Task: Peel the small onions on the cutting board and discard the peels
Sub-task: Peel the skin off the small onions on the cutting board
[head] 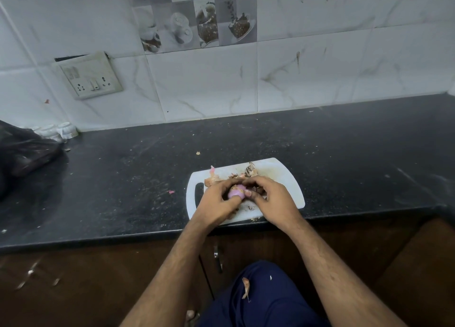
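A small pink-purple onion [235, 192] is held above the white cutting board [288, 179], which lies at the counter's front edge. My left hand [218, 203] grips the onion from the left, thumb across its front. My right hand [269, 200] pinches at the onion's right side with its fingertips. Loose brown and pink peels [214, 177] lie on the far part of the board, with a dark rooty scrap [251, 170] beside them. Anything under my hands is hidden.
The black stone counter [344, 154] runs left and right. A black plastic bag [22, 152] sits at the far left near small white cups [57, 131]. A wall socket plate [89, 76] hangs loose on the tiles. Peel scraps lie on the floor and on my trouser leg [246, 287].
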